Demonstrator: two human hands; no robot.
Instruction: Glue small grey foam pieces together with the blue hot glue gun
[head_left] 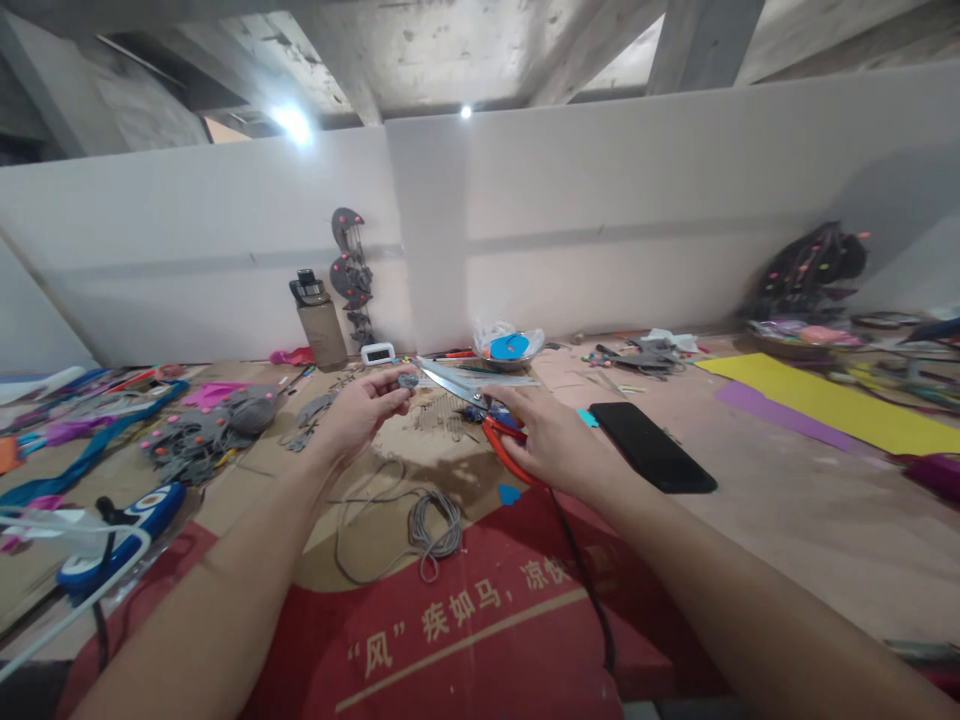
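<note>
Between the thumb and fingers of my left hand (pixel 375 408) is a small grey piece (pixel 407 381), too small to make out in detail. My right hand (pixel 559 440) grips red-handled scissors (pixel 506 455), their blades parted a little and pointing up and left, with the tips close to the grey piece. Below the hands, a coil of grey cord (pixel 436 525) lies on the red and brown cardboard (pixel 480 640). A small blue cut-out (pixel 509 494) rests at the cardboard's red edge, under the scissors.
A black phone (pixel 652 447) lies right of my right hand. At the back stand a bottle (pixel 321 325), a small white clock (pixel 377 354) and a bowl with blue pieces (pixel 510 346). Grey felt pieces (pixel 214 425) and a blue-white power strip (pixel 124 540) are left. Yellow sheet (pixel 832 400) lies right.
</note>
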